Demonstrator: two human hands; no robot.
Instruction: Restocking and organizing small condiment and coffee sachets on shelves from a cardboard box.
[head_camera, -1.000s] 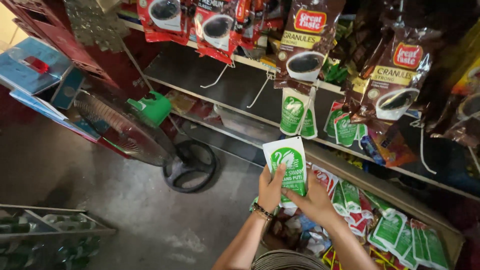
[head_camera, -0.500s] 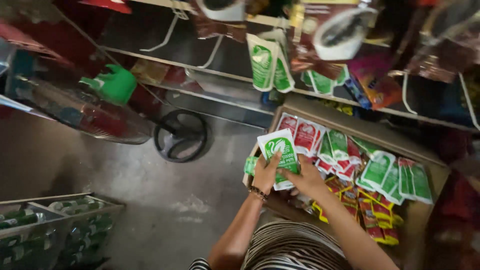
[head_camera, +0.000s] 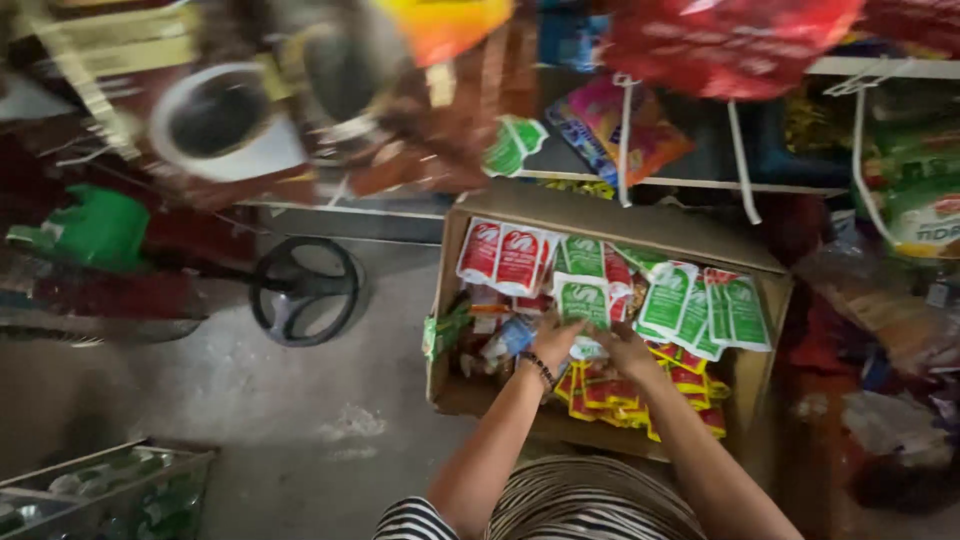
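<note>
A grey concrete floor (head_camera: 250, 420) runs under dim shop shelves, with a black fan base (head_camera: 303, 290) at left. Right of it stands an open cardboard box (head_camera: 610, 215) of sachets. Both hands meet at its middle: the left hand (head_camera: 556, 342) and right hand (head_camera: 628, 350) pinch a green-and-white sachet strip (head_camera: 583, 300), which stands upright just beyond the fingers, long axis pointing away from the person.

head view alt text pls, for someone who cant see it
Both hands, left hand and right hand, reach into an open cardboard box full of small sachets, together holding a green and white sachet. The box sits on a grey floor below shelves hung with packets; a black fan base lies left.
</note>
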